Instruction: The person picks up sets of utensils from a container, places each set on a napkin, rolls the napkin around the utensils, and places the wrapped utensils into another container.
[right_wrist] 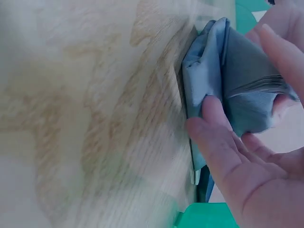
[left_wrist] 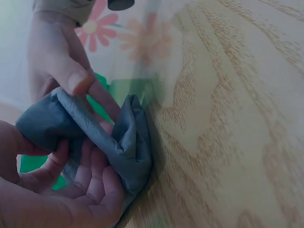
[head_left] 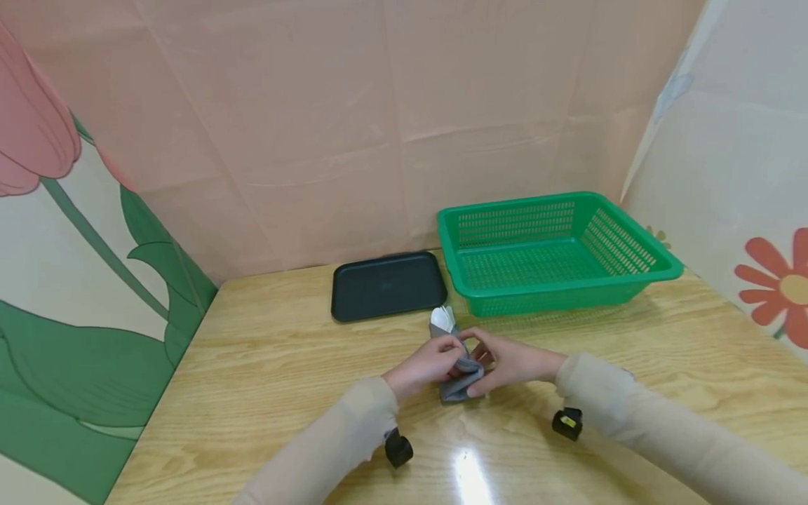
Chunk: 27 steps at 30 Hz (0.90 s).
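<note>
Both hands are at a grey cloth napkin point(head_left: 463, 379) that lies folded around white cutlery point(head_left: 442, 319), probably a spoon and a fork, whose heads stick out at the far end. With thumb and fingers, my left hand point(head_left: 435, 361) pinches a raised flap of the napkin. My right hand point(head_left: 508, 359) spans the bundle from the right, its fingers bent about the cloth. In the right wrist view two fingertips of it press on the napkin's folded edge point(right_wrist: 202, 80). The cutlery's lower part is hidden inside the cloth.
A black tray point(head_left: 388, 289) lies behind the bundle, to the left. A green perforated basket point(head_left: 568, 287) stands at the back right, its near corner beside the tray. The wooden table point(head_left: 265, 393) ends at a pink-covered wall behind them.
</note>
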{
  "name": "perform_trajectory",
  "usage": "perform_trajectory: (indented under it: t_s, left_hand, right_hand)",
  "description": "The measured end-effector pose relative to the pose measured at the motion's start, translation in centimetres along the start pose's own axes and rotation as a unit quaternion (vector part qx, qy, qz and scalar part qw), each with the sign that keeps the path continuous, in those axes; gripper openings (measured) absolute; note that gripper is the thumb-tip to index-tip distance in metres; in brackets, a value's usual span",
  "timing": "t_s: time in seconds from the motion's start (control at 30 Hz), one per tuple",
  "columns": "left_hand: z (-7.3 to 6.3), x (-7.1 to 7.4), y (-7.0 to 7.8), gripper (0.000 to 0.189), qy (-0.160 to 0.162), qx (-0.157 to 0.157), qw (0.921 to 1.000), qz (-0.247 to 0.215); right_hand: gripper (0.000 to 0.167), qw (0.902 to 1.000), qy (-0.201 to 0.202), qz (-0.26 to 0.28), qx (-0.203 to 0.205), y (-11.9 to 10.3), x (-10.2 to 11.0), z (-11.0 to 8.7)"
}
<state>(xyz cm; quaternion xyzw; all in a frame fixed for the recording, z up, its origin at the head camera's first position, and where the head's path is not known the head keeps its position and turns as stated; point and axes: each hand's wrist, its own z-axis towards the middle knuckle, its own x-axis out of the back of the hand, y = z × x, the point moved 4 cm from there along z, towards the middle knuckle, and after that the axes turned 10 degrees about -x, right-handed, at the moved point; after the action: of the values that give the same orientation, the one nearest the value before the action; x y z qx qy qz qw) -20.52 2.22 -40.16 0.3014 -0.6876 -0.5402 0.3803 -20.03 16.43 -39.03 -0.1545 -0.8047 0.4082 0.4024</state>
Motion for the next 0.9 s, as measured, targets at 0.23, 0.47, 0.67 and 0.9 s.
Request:
perform_trajectory:
  t_s: [0.23, 0.47, 0.67, 0.9]
  left_hand:
    - [0.1, -0.2, 0.0, 0.021, 0.005, 0.002, 0.9999, 0.016]
    - [0.2, -0.4, -0.1, 0.024, 0.008, 0.006, 0.9999, 0.014]
    - [0.3, -0.3, -0.2, 0.026, -0.001, -0.001, 0.9998, 0.022]
    - [0.0, -0.2, -0.2, 0.009, -0.021, -0.058, 0.9898, 0.128]
  right_hand:
    - [0.079, 0.9997, 0.019, -0.003, 0.013, -0.6, -0.1, -0.9]
    - [0.057, 0.9840, 0.144, -0.095, 0.043, -1.9, 0.1, -2.0]
    - [0.028, 0.9707, 0.201, -0.125, 0.044, -2.6, 0.2, -2.4]
    - [0.021, 0.9664, 0.214, -0.142, 0.010, -2.1, 0.5, -2.4]
